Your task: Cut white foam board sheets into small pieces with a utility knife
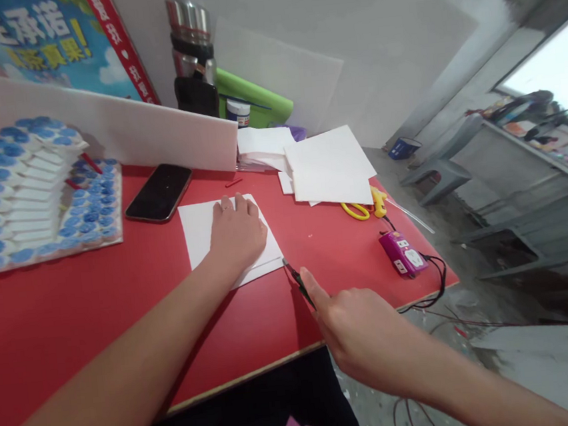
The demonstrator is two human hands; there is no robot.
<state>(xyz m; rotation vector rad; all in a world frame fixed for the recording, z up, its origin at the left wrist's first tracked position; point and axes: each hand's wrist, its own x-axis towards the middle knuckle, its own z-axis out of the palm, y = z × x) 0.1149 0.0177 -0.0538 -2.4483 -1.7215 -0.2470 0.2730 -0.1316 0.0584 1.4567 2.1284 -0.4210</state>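
A white foam board piece (198,231) lies on the red table. My left hand (238,234) rests on it with its fingers stretched out, pressing it down. Along the board's near edge runs a thin line or narrow strip, partly covered by the left hand. In my right hand (349,320) is a craft knife (299,282) with a dark green handle. The index finger lies along its back, and its tip meets the board's near right corner. Most of the handle is hidden by the fingers.
A model covered in blue rosettes (92,204) stands left, beside a black phone (159,193). White sheets (332,168) are stacked at the back, near yellow-handled scissors (355,211), a yellow glue gun (379,202) and a purple power socket (402,254). A steel thermos (192,54) stands behind.
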